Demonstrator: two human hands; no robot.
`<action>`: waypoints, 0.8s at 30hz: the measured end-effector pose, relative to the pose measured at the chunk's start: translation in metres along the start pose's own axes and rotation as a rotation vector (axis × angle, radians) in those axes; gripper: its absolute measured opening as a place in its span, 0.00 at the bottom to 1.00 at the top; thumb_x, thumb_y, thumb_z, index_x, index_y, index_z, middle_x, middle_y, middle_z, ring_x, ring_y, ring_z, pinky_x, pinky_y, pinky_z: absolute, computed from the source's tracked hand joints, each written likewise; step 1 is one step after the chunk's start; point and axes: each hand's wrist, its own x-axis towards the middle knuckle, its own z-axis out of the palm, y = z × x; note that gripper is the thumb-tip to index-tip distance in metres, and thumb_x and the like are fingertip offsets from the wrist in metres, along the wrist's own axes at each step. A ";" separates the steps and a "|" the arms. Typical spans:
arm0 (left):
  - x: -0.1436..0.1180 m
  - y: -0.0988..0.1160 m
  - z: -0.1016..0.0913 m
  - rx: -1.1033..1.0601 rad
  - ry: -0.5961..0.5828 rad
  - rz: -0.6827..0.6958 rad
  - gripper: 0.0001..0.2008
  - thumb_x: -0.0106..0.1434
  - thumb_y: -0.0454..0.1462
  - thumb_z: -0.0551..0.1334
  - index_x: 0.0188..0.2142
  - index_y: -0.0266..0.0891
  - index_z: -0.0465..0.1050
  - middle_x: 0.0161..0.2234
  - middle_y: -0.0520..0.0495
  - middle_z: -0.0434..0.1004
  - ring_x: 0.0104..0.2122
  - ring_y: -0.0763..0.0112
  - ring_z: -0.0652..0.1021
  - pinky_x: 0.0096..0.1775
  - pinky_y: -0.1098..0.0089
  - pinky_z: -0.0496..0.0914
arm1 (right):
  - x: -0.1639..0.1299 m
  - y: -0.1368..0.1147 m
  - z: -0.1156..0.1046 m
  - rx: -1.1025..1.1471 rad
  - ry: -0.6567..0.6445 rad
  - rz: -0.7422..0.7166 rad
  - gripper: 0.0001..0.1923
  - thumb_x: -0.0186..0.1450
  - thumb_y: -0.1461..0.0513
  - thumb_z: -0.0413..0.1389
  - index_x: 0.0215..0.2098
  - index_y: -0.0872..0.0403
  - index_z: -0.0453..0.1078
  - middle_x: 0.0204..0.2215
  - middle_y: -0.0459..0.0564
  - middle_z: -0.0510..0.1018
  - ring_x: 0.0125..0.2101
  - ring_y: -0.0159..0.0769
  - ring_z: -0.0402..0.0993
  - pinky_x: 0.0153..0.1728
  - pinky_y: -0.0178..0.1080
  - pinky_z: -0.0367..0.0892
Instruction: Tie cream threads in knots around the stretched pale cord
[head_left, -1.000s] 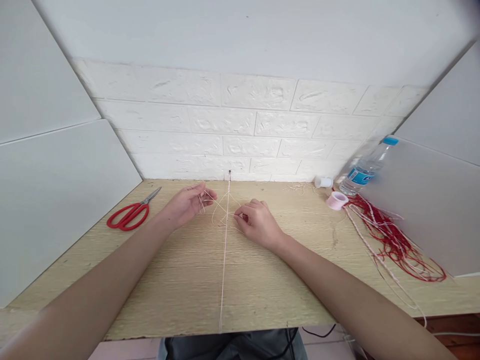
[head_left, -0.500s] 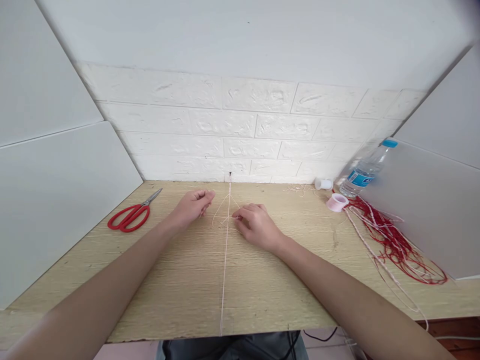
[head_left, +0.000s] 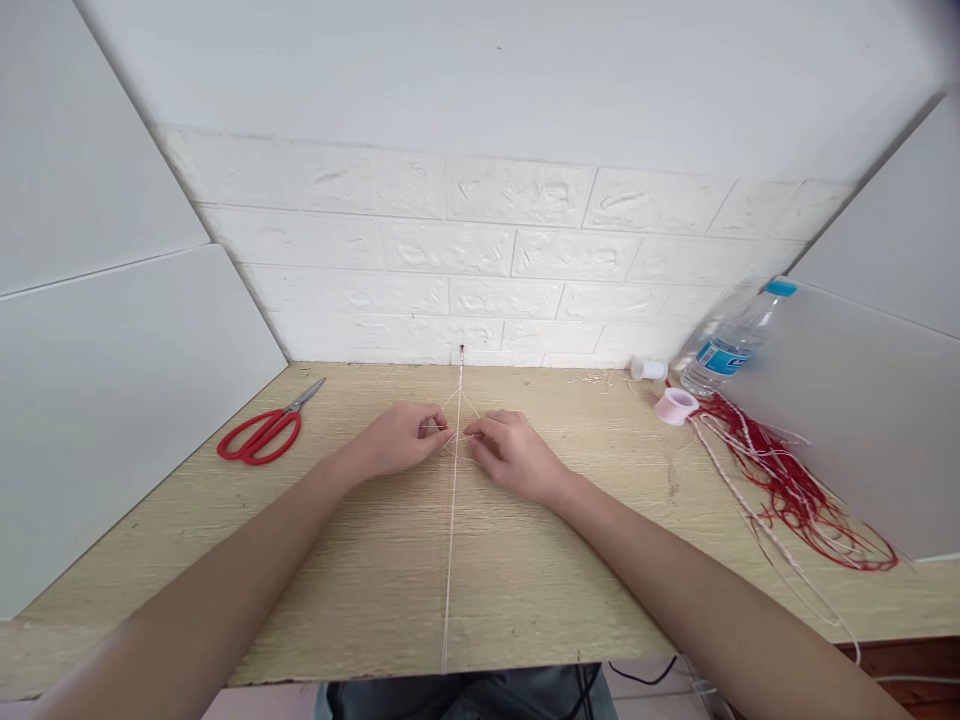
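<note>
While the wooden tabletop [head_left: 375, 560] carries a taut pale cord [head_left: 450, 540] from wall to near edge, your left hand [head_left: 397, 440] and right hand [head_left: 510, 455] each pinch thin side strands beside it. Red scissors [head_left: 259, 435] lie well left.

No text, brand, number or sign can be made out. The one printed surface is the blue-and-white label on the clear plastic water bottle with a blue cap [head_left: 731, 340], which leans at the far right of the light wooden tabletop [head_left: 525, 560] — its white markings are too small and blurred to read. The red-handled scissors [head_left: 264, 430] show no lettering either.
</note>
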 end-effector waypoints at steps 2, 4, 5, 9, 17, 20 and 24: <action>0.000 0.000 0.000 0.001 -0.005 0.015 0.14 0.60 0.48 0.57 0.31 0.42 0.73 0.20 0.54 0.68 0.20 0.73 0.65 0.26 0.70 0.57 | 0.000 0.000 0.000 -0.004 -0.003 0.005 0.09 0.67 0.66 0.51 0.43 0.55 0.71 0.34 0.50 0.77 0.37 0.37 0.71 0.45 0.43 0.61; 0.000 -0.002 0.001 -0.010 0.001 0.034 0.14 0.59 0.48 0.58 0.27 0.41 0.72 0.19 0.54 0.68 0.20 0.73 0.65 0.25 0.70 0.55 | 0.000 0.000 0.000 -0.008 -0.009 0.012 0.09 0.67 0.65 0.51 0.43 0.55 0.71 0.34 0.50 0.77 0.38 0.36 0.71 0.46 0.42 0.61; 0.000 -0.003 0.001 -0.018 0.012 0.044 0.15 0.58 0.48 0.58 0.24 0.41 0.71 0.19 0.53 0.67 0.20 0.73 0.65 0.25 0.70 0.54 | 0.000 -0.001 -0.001 -0.011 -0.011 0.017 0.09 0.67 0.65 0.50 0.43 0.55 0.71 0.34 0.50 0.77 0.38 0.36 0.71 0.46 0.42 0.60; 0.002 -0.007 0.002 -0.106 0.099 0.049 0.18 0.58 0.47 0.59 0.18 0.39 0.63 0.17 0.54 0.62 0.20 0.73 0.61 0.25 0.69 0.52 | 0.000 -0.002 -0.002 -0.022 -0.027 0.038 0.10 0.68 0.65 0.50 0.44 0.54 0.71 0.35 0.49 0.77 0.39 0.36 0.71 0.46 0.42 0.60; 0.006 -0.007 -0.001 -0.334 0.227 -0.069 0.18 0.59 0.48 0.58 0.20 0.39 0.61 0.19 0.54 0.58 0.22 0.73 0.60 0.26 0.70 0.53 | -0.001 -0.002 -0.003 0.013 -0.035 0.025 0.13 0.67 0.65 0.50 0.49 0.54 0.68 0.41 0.52 0.76 0.43 0.38 0.70 0.47 0.44 0.62; 0.008 -0.010 -0.002 -0.376 0.292 -0.085 0.17 0.59 0.47 0.58 0.21 0.39 0.63 0.21 0.54 0.61 0.24 0.73 0.63 0.28 0.70 0.55 | -0.001 -0.003 -0.004 0.044 -0.011 -0.002 0.14 0.66 0.66 0.50 0.50 0.54 0.67 0.44 0.53 0.74 0.46 0.38 0.69 0.48 0.43 0.63; 0.012 -0.017 -0.002 -0.514 0.354 -0.148 0.15 0.58 0.47 0.61 0.22 0.39 0.68 0.24 0.52 0.68 0.26 0.72 0.66 0.31 0.69 0.59 | -0.001 -0.002 -0.003 0.082 0.015 -0.009 0.15 0.66 0.66 0.50 0.52 0.54 0.66 0.48 0.55 0.71 0.49 0.38 0.68 0.51 0.42 0.64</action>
